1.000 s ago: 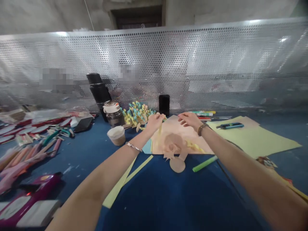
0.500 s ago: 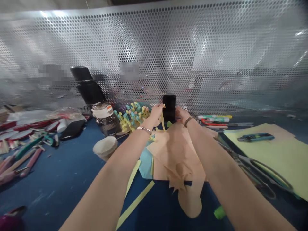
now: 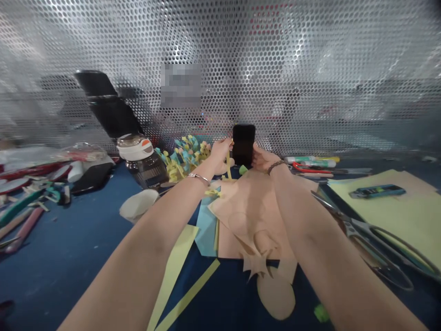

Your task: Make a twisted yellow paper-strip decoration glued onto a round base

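Note:
Far out in front of me a black phone [image 3: 243, 145] stands upright against the perforated metal panel. My left hand [image 3: 222, 152] is at its left side, fingers pinched on a thin yellow paper strip [image 3: 228, 168] that dangles down. On the other side, my right hand [image 3: 263, 159] has its fingers stretched along the phone's right edge; whether they touch it I cannot tell. Under my forearms lie peach paper sheets [image 3: 255, 193] with cut shapes, among them a round-ended piece [image 3: 276, 294] and a spiky one [image 3: 255, 264]. A blue paper [image 3: 206, 230] sticks out beneath.
Paper flowers [image 3: 186, 154], a lidded jar [image 3: 144, 161] and a white cup [image 3: 139, 204] stand left of my arm. Scissors [image 3: 375, 239], a utility knife [image 3: 377, 191] and markers [image 3: 313, 161] lie right. Yellow strips [image 3: 189, 294] lie in front; the metal panel [image 3: 213, 59] bounds the back.
The view has tilted down and come slightly closer. My right hand has its fingers more stretched out beside the phone. My left hand still pinches the yellow strip.

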{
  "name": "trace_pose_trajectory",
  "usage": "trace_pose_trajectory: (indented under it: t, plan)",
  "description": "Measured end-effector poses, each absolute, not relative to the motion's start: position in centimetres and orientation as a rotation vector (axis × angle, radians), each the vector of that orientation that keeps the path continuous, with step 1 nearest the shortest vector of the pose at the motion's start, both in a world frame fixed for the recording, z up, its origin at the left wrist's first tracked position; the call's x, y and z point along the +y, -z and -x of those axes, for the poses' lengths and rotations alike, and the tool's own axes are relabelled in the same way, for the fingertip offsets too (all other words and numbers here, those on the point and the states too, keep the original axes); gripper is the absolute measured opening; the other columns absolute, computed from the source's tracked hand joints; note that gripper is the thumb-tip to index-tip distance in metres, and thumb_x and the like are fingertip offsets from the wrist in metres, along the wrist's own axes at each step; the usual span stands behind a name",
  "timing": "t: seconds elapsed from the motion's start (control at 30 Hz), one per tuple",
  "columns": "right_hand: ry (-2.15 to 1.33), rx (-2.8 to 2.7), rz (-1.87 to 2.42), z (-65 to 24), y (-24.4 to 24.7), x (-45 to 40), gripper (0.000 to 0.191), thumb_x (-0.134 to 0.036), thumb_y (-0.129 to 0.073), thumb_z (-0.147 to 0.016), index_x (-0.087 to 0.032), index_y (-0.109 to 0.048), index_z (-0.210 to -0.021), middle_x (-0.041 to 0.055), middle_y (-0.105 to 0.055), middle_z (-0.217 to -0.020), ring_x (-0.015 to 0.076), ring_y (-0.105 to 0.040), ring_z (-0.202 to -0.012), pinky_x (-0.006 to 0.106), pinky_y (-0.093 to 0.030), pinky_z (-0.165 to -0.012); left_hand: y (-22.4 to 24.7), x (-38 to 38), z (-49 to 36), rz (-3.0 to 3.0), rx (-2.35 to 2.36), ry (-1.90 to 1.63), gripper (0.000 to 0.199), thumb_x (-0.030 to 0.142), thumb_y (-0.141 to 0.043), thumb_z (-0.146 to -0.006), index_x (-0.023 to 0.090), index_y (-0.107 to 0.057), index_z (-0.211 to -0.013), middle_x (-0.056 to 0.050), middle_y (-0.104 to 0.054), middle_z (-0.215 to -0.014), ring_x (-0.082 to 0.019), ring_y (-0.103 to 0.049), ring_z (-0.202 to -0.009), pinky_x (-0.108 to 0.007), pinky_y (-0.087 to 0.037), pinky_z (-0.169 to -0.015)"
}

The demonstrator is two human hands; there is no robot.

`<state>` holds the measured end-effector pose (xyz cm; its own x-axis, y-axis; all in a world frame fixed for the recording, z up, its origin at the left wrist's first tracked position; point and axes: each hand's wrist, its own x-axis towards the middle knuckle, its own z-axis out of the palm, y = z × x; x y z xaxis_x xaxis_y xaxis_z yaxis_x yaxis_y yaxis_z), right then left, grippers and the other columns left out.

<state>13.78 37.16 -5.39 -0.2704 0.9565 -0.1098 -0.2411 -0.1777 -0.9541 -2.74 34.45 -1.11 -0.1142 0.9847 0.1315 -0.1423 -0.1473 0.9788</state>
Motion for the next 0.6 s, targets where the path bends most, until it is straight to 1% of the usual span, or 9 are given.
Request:
trace_pose_trajectory:
  t: [0.17,0.33,0.4,0.47,0.53,0.6]
  plan:
    - [-1.649,-1.090,0.960,-13.80,5.24,37.16,0.030,-0.031,-0.053,-0.090,-0.017,-0.054,-0.116,0.0084,-0.057,-0.117,0.0203,-0.059,-0.096,0.040,-0.050,-0.080,0.98,34.37,2.92,-1.120,1.075,-1.442,0.028,0.029,-0.054,-0.088,0.014,-0.055,-0.112,-0.009,-0.059,-0.110,-0.020,-0.061,-0.091,-0.039,-0.052,-0.076]
    - [-1.649,-1.071,0.965,-13.68,5.25,37.40,0.029,-0.030,-0.053,-0.090,-0.017,-0.054,-0.116,0.0084,-0.057,-0.117,0.0201,-0.059,-0.096,0.040,-0.051,-0.080,1.03,34.26,2.89,-1.110,1.058,-1.456,0.024,0.029,-0.053,-0.089,0.014,-0.057,-0.108,-0.008,-0.060,-0.106,-0.018,-0.061,-0.088,-0.036,-0.052,-0.074]
    - [-1.638,-1.059,0.966,-13.60,5.32,37.49,0.030,-0.030,-0.053,-0.090,-0.017,-0.054,-0.116,0.0084,-0.057,-0.117,0.0203,-0.059,-0.096,0.040,-0.051,-0.080,1.00,34.23,2.81,-1.105,1.046,-1.461,0.018,0.026,-0.054,-0.088,0.013,-0.059,-0.100,-0.007,-0.062,-0.099,-0.017,-0.061,-0.084,-0.035,-0.052,-0.073]
    - [-1.617,-1.048,0.970,-13.49,5.37,37.52,0.030,-0.030,-0.053,-0.090,-0.017,-0.054,-0.116,0.0085,-0.057,-0.117,0.0203,-0.059,-0.096,0.040,-0.051,-0.080,0.95,34.22,2.74,-1.097,1.034,-1.468,0.012,0.021,-0.053,-0.088,0.012,-0.060,-0.085,-0.005,-0.063,-0.089,-0.016,-0.062,-0.080,-0.034,-0.052,-0.073]
    - [-1.588,-1.039,0.979,-13.33,5.36,37.49,0.030,-0.030,-0.053,-0.090,-0.017,-0.054,-0.116,0.0085,-0.057,-0.117,0.0202,-0.059,-0.096,0.040,-0.051,-0.080,0.88,34.21,2.67,-1.087,1.028,-1.478,0.017,0.016,-0.051,-0.087,0.013,-0.058,-0.072,-0.005,-0.063,-0.081,-0.016,-0.062,-0.077,-0.032,-0.050,-0.076]
    - [-1.551,-1.037,1.000,-13.09,5.26,37.37,0.029,-0.030,-0.053,-0.090,-0.017,-0.054,-0.116,0.0085,-0.056,-0.117,0.0201,-0.059,-0.096,0.040,-0.051,-0.080,0.84,34.17,2.58,-1.079,1.032,-1.489,0.021,0.014,-0.049,-0.087,0.015,-0.057,-0.068,-0.005,-0.063,-0.078,-0.016,-0.062,-0.077,-0.032,-0.049,-0.078]
